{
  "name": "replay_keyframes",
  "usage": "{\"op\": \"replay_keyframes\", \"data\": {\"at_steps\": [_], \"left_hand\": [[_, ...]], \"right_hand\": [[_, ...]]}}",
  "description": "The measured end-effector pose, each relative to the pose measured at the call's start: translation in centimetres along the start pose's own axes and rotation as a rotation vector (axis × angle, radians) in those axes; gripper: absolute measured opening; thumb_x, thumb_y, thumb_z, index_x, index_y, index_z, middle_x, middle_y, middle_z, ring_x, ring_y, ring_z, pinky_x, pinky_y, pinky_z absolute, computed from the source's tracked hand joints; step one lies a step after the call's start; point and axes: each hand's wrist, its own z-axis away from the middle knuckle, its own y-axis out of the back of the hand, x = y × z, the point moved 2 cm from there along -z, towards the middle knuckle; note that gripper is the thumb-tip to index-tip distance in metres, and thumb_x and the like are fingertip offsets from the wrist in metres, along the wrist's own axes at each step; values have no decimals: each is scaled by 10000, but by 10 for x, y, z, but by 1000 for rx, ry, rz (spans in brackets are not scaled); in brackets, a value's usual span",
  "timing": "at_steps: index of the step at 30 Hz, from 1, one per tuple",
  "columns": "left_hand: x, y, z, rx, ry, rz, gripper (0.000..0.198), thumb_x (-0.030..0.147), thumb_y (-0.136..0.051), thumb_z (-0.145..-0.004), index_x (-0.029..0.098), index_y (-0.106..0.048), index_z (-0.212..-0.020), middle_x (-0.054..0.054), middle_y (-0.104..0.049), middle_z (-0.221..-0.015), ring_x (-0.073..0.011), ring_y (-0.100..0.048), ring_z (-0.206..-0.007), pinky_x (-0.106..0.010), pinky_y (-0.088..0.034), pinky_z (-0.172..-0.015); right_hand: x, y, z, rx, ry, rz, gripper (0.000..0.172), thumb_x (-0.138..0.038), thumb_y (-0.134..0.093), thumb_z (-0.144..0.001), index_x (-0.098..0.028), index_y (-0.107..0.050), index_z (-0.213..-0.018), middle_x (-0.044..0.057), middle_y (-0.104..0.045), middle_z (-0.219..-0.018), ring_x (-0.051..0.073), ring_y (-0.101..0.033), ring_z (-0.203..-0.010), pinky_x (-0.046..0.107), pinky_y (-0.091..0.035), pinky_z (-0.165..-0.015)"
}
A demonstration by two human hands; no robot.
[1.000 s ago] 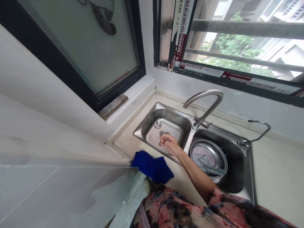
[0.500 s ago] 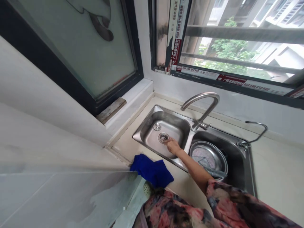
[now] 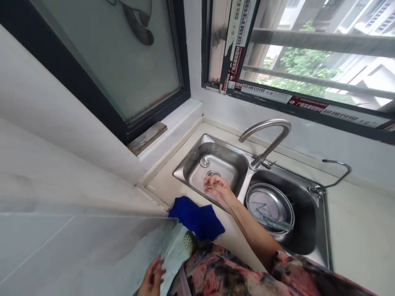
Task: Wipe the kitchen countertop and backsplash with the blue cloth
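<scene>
Over the near edge of the left sink basin (image 3: 197,176) is my right hand (image 3: 217,189), its fingers curled together; whatever they may hold is too small to make out. My left hand (image 3: 152,276) is low in the view, left of my clothing, with its fingers apart and nothing in them. The drain (image 3: 212,173) lies just beyond my right fingertips, and a round strainer (image 3: 204,161) sits behind it in the basin. A blue cloth (image 3: 197,218) lies on the counter's near edge, between my two hands.
The right basin (image 3: 304,222) holds a metal colander (image 3: 268,201) with a grey, crumpled item. A curved faucet (image 3: 268,152) stands behind the basins, and a thin tap (image 3: 338,176) at the right. A window sash (image 3: 123,131) juts in at the left.
My right hand has risen from the drain and come nearer to me. My left hand has come into view at the bottom. The view has shifted slightly.
</scene>
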Motion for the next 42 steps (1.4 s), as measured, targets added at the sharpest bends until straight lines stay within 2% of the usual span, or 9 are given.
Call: {"op": "replay_keyframes", "data": {"at_steps": [5,7,9,17,22,31,34,36,42], "left_hand": [[152,-29,-13,-82,-703,40,391,531,-593,-937,239,-750,-1144,-73,-797,-1050,-172,-754,-833,-314,-647,-819],[203,-44,-13,-56,-857,83,350,425,-591,-969,227,-718,-1229,-80,-788,-1093,-142,-743,-819,-252,-646,-733],[234,-61,-12,-82,-940,105,345,375,-603,-975,223,-701,-1268,-84,-777,-1135,-122,-735,-795,-205,-630,-637],[256,-105,-21,-138,-1221,66,253,249,-666,-947,230,-753,-1184,-61,-784,-1088,-102,-739,-765,-154,-603,-569],[268,-116,-30,-120,-1442,-63,212,228,-666,-945,221,-770,-1130,-56,-792,-1038,-130,-763,-897,-189,-637,-779],[281,-127,-42,-129,-1747,-86,258,123,-711,-893,218,-762,-1127,-34,-823,-985,-138,-781,-872,-183,-617,-830],[286,-131,-40,-199,-1708,-65,240,123,-705,-892,233,-785,-1090,-36,-824,-975,-151,-785,-876,-188,-614,-837],[289,-137,-40,-283,-1555,-66,170,194,-700,-906,253,-807,-1025,-39,-824,-962,-159,-785,-833,-202,-618,-787],[290,-150,-54,-452,-653,153,295,486,-737,-837,217,-810,-935,-56,-804,-831,-111,-635,-491,-210,-462,-417]], "right_hand": [[-10,-22,10,-15,30,-5,270,-329,-839,-746,-239,-594,-814,-18,-583,-791,125,-558,-669,297,-488,-639],[-16,-27,16,20,45,8,264,-335,-839,-759,-239,-603,-830,-20,-593,-783,119,-552,-646,292,-491,-621],[-24,-30,21,50,50,11,261,-340,-849,-755,-233,-623,-828,-16,-612,-789,118,-566,-654,284,-501,-621],[-44,-19,34,194,3,-100,301,-352,-898,-710,-207,-650,-798,-24,-656,-742,93,-576,-646,239,-537,-625],[-42,-9,35,241,-6,-183,317,-362,-910,-701,-198,-659,-801,-28,-681,-743,87,-606,-639,230,-538,-625],[-56,-3,41,317,62,-118,346,-405,-908,-687,-193,-654,-790,-35,-679,-685,85,-601,-579,238,-515,-608],[-61,-2,41,360,70,-98,386,-435,-921,-648,-190,-645,-759,-40,-668,-633,81,-583,-541,232,-489,-592],[-64,2,40,376,78,-80,398,-452,-921,-636,-191,-644,-749,-39,-662,-611,82,-572,-529,232,-469,-581],[-74,31,40,536,162,-36,374,-429,-919,-616,-202,-656,-756,-48,-626,-589,84,-534,-550,233,-424,-569]]}}
